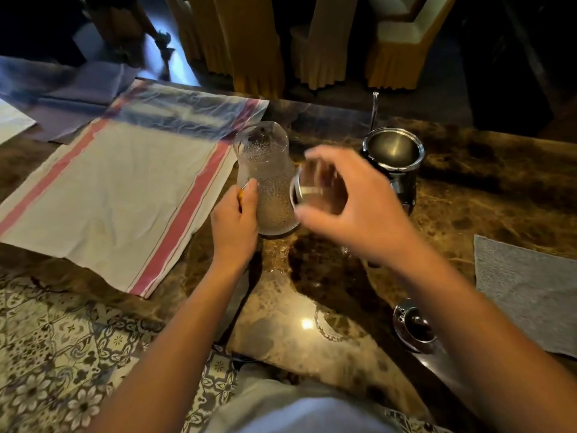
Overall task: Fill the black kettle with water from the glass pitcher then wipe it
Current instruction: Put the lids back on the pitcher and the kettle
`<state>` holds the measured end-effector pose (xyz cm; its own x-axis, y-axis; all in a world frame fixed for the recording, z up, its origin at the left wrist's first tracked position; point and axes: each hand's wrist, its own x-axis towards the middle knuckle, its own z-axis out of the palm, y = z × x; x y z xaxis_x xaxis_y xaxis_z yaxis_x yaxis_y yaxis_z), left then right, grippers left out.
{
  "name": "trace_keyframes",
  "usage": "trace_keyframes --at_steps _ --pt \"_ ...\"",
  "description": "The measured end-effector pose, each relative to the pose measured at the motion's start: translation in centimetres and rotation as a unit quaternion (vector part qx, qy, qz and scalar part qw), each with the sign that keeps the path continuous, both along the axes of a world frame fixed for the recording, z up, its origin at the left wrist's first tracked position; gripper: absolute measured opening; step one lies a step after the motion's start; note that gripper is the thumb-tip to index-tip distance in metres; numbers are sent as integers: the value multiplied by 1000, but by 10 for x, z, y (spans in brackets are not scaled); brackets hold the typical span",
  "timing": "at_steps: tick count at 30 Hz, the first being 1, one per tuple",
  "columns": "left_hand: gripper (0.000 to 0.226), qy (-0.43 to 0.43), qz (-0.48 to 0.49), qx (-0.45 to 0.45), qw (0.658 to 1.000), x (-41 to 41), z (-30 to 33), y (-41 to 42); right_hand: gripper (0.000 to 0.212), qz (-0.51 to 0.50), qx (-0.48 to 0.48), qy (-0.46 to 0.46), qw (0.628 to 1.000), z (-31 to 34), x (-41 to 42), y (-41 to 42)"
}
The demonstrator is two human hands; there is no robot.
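Striped cloth [118,189] left of the upright glass pitcher [268,182], spout away from the camera. Left hand [234,223] curls round its near-left side. Right hand [352,207], blurred, pinches a round lid [307,190] beside it. Right of the pitcher: black kettle [393,160], upright, mouth open.

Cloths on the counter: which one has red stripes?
The large white cloth left of the glass pitcher. The grey cloth at the right edge is plain, and the one at far left is bluish-grey.

No readable text, labels or numbers anywhere — any fine print, perhaps lost to dim light and blur.
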<state>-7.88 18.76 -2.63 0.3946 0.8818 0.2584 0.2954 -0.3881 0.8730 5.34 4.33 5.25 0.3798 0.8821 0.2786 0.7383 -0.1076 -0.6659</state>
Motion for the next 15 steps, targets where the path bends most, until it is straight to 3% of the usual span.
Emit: trace_keyframes --at_steps 5,10,15 --pt "39 -1 -6 -29 1000 -2 -1 0 66 27 94 -31 995 38 4 64" --pt "38 -18 -22 -40 999 -5 0 -1 63 50 47 -129 989 28 3 111" --pt "37 -19 -31 -39 999 -5 2 0 54 73 -2 -133 988 31 13 123"
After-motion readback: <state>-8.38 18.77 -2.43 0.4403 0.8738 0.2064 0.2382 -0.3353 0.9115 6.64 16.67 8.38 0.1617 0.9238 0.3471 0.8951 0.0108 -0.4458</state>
